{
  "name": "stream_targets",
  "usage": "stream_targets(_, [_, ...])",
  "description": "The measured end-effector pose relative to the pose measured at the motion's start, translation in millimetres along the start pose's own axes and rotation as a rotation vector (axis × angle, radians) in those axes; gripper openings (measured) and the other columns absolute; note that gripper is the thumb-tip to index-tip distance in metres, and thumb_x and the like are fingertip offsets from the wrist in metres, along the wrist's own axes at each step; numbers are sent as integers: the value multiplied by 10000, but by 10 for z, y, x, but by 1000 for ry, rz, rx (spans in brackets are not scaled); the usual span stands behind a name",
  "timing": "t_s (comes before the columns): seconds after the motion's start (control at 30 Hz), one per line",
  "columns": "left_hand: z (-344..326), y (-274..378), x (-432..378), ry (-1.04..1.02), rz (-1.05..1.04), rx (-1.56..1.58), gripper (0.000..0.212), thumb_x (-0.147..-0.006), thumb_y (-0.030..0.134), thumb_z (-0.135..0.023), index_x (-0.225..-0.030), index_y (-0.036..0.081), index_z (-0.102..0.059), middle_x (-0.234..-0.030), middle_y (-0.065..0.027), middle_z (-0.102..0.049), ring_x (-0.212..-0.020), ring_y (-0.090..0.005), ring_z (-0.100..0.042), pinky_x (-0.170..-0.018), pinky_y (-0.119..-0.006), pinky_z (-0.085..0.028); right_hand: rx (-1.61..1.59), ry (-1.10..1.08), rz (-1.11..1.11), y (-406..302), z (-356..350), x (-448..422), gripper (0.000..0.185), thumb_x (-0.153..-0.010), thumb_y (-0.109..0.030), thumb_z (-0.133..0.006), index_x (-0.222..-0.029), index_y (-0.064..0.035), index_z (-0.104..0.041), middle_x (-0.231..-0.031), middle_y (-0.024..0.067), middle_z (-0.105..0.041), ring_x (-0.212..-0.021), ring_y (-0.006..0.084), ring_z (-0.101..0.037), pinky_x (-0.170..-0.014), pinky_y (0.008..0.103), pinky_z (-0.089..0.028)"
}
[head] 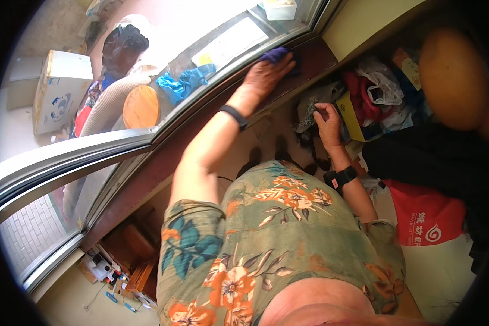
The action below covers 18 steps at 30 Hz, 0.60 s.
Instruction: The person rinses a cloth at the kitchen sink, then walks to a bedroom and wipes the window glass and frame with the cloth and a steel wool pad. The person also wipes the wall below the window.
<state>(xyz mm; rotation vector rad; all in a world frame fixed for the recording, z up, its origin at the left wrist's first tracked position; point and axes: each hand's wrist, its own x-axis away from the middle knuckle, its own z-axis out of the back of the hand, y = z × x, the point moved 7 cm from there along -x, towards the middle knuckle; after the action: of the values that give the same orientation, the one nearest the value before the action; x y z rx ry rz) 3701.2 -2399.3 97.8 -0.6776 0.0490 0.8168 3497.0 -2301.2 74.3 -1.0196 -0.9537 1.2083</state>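
My left hand (265, 77) presses a bunched purple cloth (275, 54) onto the dark red window sill (311, 61), close to its far end. The fingers lie spread over the cloth, beside the lower metal frame of the glass. My right hand (329, 127) is raised over the floor in front of my body. Its thumb and forefinger pinch a grey, glinting tangle that looks like steel wool (311, 112). Behind that tangle hangs or lies a greyish plastic bag (320, 95), partly hidden.
Beyond the glass are a blue plastic bag (185, 83), a round wooden board (142, 106) and a white carton (61, 91). A sliding window frame (73, 153) crosses at left. At right are a yellow box (349, 116), a red bag (426, 214) bearing writing and dark fabric (415, 159).
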Motion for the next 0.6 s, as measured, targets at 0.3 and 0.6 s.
stream_targets(0.3, [801,-871,2570,-219,356,242,668,-869,40,-517,-1467,337,-505,-1510,14,-501,-1315,-175,-539,-1034,-362,-473,-91,-78,67,-118,-287,-83,189,-869,23,-679,-1051,-25,-661,-959,-5,-626,-855,71,-601,-793,239,-498])
stream_targets(0.6, [549,-669,707,-20,69,287,726,-866,-18,-499,-1534,247,-398,-1642,50,-280,-1372,-259,-469,-1030,-372,-515,-73,-63,153,-260,-183,-236,198,-860,41,-670,-1047,-24,-666,-971,11,-625,-862,90,-604,-789,241,-500])
